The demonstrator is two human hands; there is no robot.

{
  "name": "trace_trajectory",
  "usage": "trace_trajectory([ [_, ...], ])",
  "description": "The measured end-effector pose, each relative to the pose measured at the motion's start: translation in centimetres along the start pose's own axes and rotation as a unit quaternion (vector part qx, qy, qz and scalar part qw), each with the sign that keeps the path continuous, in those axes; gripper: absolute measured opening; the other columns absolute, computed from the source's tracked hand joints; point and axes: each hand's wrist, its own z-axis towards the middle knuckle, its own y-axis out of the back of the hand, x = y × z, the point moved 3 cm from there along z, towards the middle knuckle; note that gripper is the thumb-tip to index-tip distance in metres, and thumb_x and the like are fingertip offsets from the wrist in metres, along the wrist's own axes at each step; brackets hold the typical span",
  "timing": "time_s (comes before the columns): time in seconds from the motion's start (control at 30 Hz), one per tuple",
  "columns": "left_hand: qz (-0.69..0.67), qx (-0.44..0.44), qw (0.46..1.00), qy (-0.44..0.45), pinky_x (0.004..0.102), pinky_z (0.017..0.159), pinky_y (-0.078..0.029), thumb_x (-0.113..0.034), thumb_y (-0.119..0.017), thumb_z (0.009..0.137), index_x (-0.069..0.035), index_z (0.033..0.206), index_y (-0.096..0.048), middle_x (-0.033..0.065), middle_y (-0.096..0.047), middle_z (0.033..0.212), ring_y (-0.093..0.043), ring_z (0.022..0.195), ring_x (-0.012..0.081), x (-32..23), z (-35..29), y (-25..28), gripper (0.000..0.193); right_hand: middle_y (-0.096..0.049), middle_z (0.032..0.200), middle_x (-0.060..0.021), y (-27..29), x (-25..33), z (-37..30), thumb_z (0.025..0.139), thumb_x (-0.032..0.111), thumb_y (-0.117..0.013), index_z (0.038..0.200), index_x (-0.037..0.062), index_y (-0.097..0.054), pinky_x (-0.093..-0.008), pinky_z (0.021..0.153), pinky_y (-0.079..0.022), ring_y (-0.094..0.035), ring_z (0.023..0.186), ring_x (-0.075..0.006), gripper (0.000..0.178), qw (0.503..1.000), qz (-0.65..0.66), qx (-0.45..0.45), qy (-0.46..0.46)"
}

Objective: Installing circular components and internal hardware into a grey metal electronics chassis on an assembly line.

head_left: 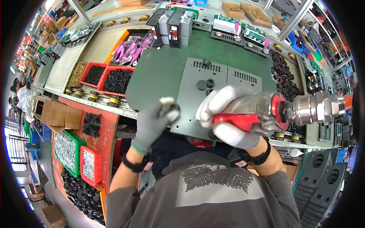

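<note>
Here, the left hand (149, 123) pinches a dark part (175, 108); apart, the right hand (230, 95) wraps the red tool (238, 122), likely hard and heavy, best held round its body. The plate (192, 102) lies between and beyond them.

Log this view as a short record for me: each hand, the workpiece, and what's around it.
left hand: gloved, holding a small dark part near the panel's left edge
right hand: gloved, gripped around a red and silver tool
workpiece: grey slotted panel on a green mat
on panel: black round parts
left of mat: red bins of small black pieces
tool tip contact: cannot tell
</note>
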Motion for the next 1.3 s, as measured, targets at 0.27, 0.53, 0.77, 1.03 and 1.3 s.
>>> trace_trajectory([
  [0.27,0.036,-0.025,0.999,-0.033,0.0256,0.049,-0.038,-0.027,-0.085,0.072,-0.012,0.117,-0.071,0.0021,-0.044,0.057,-0.041,0.050,0.0074,1.1,-6.0,-0.4,0.049,-0.064,0.090,-0.0114,-3.1,-2.4,1.8,0.075,-0.006,-0.060,0.097,0.0011,-0.057,-0.0321,0.078,-0.053,-0.062,0.085,-0.0186,0.023,0.990,-0.052,0.123,-0.039],
  [0.53,-0.018,-0.038,0.999,-0.027,0.0256,0.050,-0.040,-0.027,-0.085,0.073,-0.008,0.107,-0.073,0.0029,-0.049,0.058,-0.043,0.051,0.0076,1.5,-5.7,-0.4,0.041,-0.059,0.083,-0.0012,-4.9,-4.8,2.2,0.073,-0.006,-0.063,0.090,0.0065,-0.056,-0.0257,0.066,-0.048,-0.058,0.072,-0.0110,0.021,0.991,-0.092,0.083,-0.054],
  [0.77,-0.048,-0.008,0.998,-0.030,0.0287,0.057,-0.047,-0.027,-0.087,0.068,-0.005,0.095,-0.071,0.0065,-0.062,0.067,-0.058,0.058,0.0135,2.0,-5.8,-0.9,0.038,-0.059,0.080,-0.0017,-4.8,-6.3,2.7,0.072,-0.004,-0.064,0.086,0.0061,-0.058,-0.0266,0.069,-0.047,-0.056,0.073,-0.0131,0.019,0.986,-0.109,0.109,-0.065],
  [1.03,0.015,0.019,0.997,-0.067,0.0303,0.058,-0.049,-0.027,-0.088,0.066,-0.005,0.093,-0.070,0.0074,-0.065,0.071,-0.062,0.060,0.0185,2.1,-5.2,-1.2,0.039,-0.062,0.083,-0.0018,-3.9,-7.2,2.7,0.071,-0.004,-0.068,0.089,0.0056,-0.060,-0.0282,0.072,-0.050,-0.059,0.077,-0.0121,0.022,0.987,-0.069,0.091,-0.115],
  [1.3,0.015,0.008,0.999,-0.035,0.0318,0.058,-0.050,-0.031,-0.088,0.064,-0.006,0.089,-0.069,0.0088,-0.065,0.069,-0.064,0.060,0.0211,2.6,-5.4,-1.4,0.040,-0.062,0.084,-0.0012,-3.5,-6.8,2.9,0.075,0.001,-0.068,0.094,0.0050,-0.060,-0.0282,0.074,-0.050,-0.058,0.078,-0.0108,0.021,0.987,-0.053,0.112,-0.100],
])
